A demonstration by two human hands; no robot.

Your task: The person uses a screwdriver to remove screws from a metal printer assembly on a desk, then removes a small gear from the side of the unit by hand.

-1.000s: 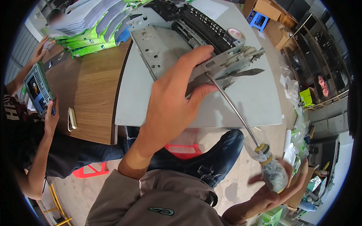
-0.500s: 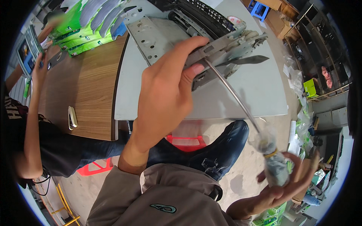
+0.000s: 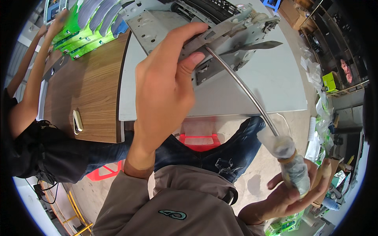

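Observation:
My left hand point(image 3: 165, 84) is closed, thumb and forefinger pinching a grey metal bracket point(image 3: 220, 33) on a partly dismantled machine. The machine has a perforated metal plate point(image 3: 151, 33) and black ribbed parts point(image 3: 220, 8). In my right hand point(image 3: 281, 202) is a screwdriver point(image 3: 296, 173), its handle wrapped in clear plastic with a band around it. Its long steel shaft slants up to the bracket beside my left thumb; the tip is hidden there. A dark, pointed, blade-like piece point(image 3: 264, 45) sticks out to the right behind the shaft.
White table point(image 3: 275, 94) adjoins a brown wooden table point(image 3: 92, 84) with a small cream-coloured tool point(image 3: 77, 121). Green packages point(image 3: 84, 41) are stacked at the far left, beside a co-worker's arms point(image 3: 33, 78). A red stool point(image 3: 200, 141) shows below; shelving point(image 3: 334, 47) stands right.
My left hand and the machine appear slightly higher and further left. The screwdriver handle sits a little further right. The co-worker's arms have swung up toward the green packages with a blue-grey panel.

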